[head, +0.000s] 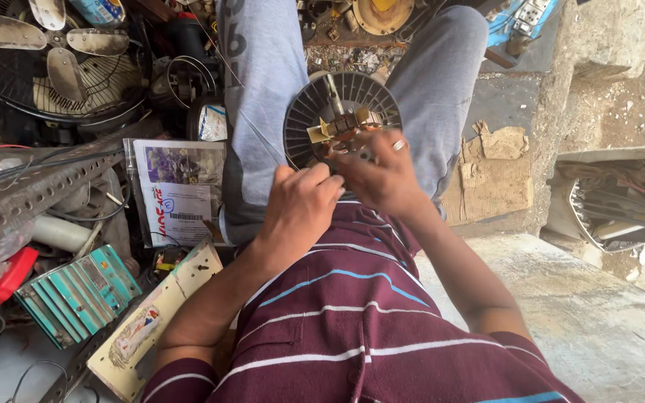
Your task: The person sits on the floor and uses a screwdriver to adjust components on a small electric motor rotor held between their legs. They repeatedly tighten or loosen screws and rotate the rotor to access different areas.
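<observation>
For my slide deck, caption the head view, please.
Both hands, left hand and right hand, work on a round finned motor housing between the knees.

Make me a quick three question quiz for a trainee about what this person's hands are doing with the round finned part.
1. True or false: both hands are at the round black finned part.
2. Which hand wears a ring? A) left hand B) right hand
3. Fill in: the finned part rests between the person's ____, clad in grey trousers.

Key: 1 true; 2 B; 3 legs. On the part's middle sits a yellowish piece with copper windings. A fan with metal blades lies far left.
</observation>
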